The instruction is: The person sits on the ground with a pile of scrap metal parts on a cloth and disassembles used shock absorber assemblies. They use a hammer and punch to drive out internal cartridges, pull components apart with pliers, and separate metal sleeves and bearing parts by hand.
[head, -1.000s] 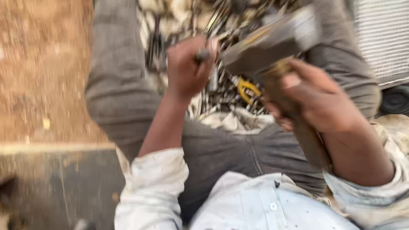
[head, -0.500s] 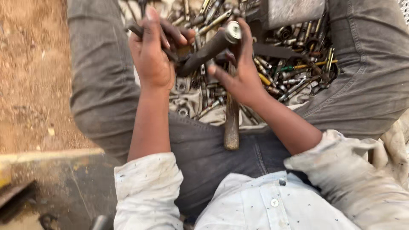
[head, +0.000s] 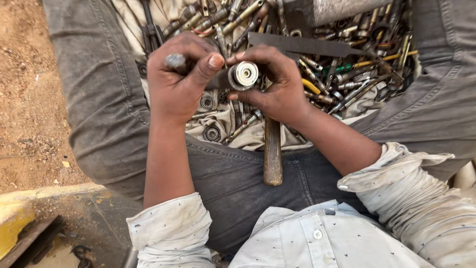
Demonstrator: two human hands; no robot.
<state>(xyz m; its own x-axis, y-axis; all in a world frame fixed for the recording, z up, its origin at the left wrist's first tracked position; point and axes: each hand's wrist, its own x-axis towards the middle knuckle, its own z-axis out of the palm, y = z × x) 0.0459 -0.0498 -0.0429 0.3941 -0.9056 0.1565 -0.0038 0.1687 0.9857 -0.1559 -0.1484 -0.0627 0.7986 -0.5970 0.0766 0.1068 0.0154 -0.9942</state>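
Here: hammer head (head: 237,77) clamped between left hand (head: 178,82) and right hand (head: 277,87) fingers.

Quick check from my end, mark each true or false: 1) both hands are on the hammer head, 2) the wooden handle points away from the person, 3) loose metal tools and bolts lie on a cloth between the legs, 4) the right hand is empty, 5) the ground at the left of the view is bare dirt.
1) True: the left hand and right hand both grip the hammer head.
2) False: the wooden handle points back toward the person, over the lap.
3) True: tools and bolts lie piled on a cloth.
4) False: the right hand holds the round end of the hammer head.
5) True: the dirt ground is bare.
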